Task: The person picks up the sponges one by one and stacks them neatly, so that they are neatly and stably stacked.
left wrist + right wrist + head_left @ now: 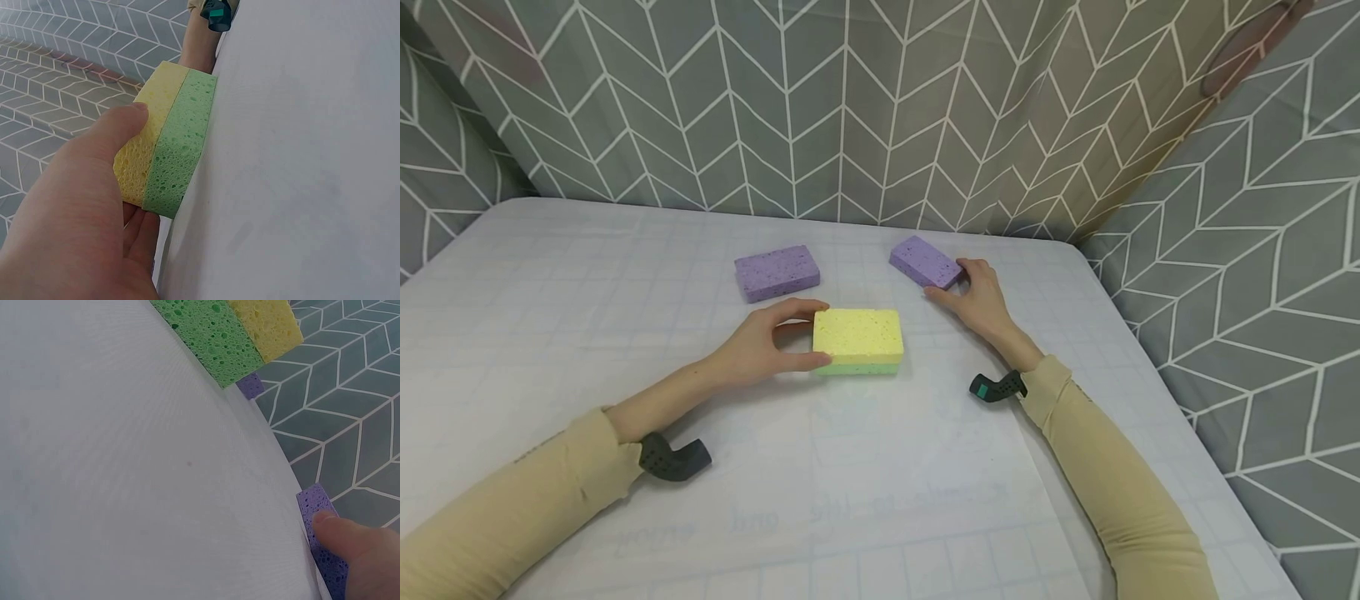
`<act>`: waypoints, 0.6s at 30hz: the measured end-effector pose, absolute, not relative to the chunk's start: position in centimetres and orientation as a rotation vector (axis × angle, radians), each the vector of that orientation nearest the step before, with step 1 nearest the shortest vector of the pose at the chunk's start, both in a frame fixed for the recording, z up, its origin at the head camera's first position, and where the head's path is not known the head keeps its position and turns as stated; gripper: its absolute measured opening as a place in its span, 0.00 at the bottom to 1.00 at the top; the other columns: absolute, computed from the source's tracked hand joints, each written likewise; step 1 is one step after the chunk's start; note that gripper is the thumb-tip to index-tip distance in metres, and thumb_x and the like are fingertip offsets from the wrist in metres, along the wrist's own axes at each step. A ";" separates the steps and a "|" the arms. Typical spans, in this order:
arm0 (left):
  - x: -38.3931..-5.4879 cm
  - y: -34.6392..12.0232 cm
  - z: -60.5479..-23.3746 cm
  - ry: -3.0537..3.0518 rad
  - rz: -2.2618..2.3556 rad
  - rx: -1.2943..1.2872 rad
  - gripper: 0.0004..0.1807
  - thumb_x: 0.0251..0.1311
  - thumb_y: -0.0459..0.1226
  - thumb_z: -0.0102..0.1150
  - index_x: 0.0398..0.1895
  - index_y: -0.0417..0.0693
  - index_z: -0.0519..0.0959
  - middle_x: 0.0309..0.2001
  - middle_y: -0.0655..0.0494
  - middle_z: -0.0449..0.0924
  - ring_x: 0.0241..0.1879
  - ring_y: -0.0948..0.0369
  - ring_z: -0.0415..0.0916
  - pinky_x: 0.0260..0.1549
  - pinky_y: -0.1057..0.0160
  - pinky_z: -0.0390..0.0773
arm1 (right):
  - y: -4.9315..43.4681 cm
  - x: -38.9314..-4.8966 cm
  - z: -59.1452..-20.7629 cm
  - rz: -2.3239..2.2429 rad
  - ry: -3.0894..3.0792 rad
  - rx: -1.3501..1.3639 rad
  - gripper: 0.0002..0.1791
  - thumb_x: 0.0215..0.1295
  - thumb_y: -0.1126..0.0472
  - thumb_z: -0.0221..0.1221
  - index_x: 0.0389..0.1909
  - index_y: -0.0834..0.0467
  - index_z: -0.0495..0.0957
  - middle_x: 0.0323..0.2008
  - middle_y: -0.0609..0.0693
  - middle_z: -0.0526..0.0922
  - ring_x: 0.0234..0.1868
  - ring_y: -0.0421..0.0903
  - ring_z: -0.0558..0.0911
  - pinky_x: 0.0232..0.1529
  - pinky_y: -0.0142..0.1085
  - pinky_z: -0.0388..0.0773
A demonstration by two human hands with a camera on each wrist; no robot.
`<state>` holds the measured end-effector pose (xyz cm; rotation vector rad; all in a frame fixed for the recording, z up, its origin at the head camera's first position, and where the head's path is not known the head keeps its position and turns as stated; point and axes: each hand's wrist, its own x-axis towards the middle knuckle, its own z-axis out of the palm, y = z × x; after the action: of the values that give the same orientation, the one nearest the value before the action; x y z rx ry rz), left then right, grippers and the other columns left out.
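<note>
Apparently securing grips, left hand (756, 350) pinched yellow-and-green block (860, 337), right hand (982, 305) pinched purple sponge (922, 262) (next perhaps needing steady fingers)

Gray fabric curtain printed with white chevron lines (865, 108) hangs at 12 o'clock, warming to tan near 2 o'clock; a matching gray chevron-patterned panel (1262, 275) stands at 3 o'clock, beside a round-cornered table under white, faintly blue-gridded covering (550, 292).
</note>
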<state>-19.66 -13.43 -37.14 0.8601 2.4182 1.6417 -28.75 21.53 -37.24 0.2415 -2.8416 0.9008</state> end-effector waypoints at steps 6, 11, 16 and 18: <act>-19.7 -13.4 -37.2 2.411 1.648 0.852 0.37 0.51 0.38 0.77 0.65 0.46 0.72 0.63 0.54 0.74 0.62 0.58 0.73 0.65 0.65 0.75 | 21.5 -28.7 -37.2 0.903 -2.835 0.250 0.46 0.61 0.44 0.67 0.70 0.68 0.63 0.65 0.63 0.68 0.69 0.59 0.64 0.73 0.51 0.63; -19.7 -13.4 -37.2 2.407 1.652 0.851 0.37 0.51 0.37 0.77 0.65 0.46 0.72 0.63 0.54 0.74 0.62 0.58 0.73 0.65 0.65 0.75 | 21.4 -28.6 -37.2 0.905 -2.827 0.258 0.45 0.61 0.44 0.67 0.69 0.69 0.63 0.66 0.63 0.68 0.69 0.59 0.64 0.73 0.52 0.63; -19.7 -13.4 -37.2 2.402 1.655 0.849 0.37 0.51 0.37 0.77 0.65 0.45 0.72 0.63 0.54 0.74 0.62 0.57 0.73 0.65 0.66 0.75 | 21.5 -28.6 -37.2 0.905 -2.823 0.261 0.45 0.61 0.44 0.67 0.69 0.69 0.64 0.65 0.63 0.68 0.69 0.59 0.65 0.73 0.52 0.63; -19.7 -13.4 -37.3 2.398 1.657 0.849 0.37 0.51 0.37 0.77 0.66 0.45 0.72 0.63 0.54 0.74 0.62 0.57 0.73 0.65 0.66 0.75 | 21.5 -28.6 -37.3 0.904 -2.825 0.263 0.45 0.61 0.45 0.67 0.69 0.69 0.64 0.65 0.63 0.68 0.69 0.59 0.64 0.73 0.52 0.63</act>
<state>-19.72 -13.44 -37.26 0.8488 2.3983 1.6573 -28.63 21.49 -37.27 0.2628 -2.8247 0.9039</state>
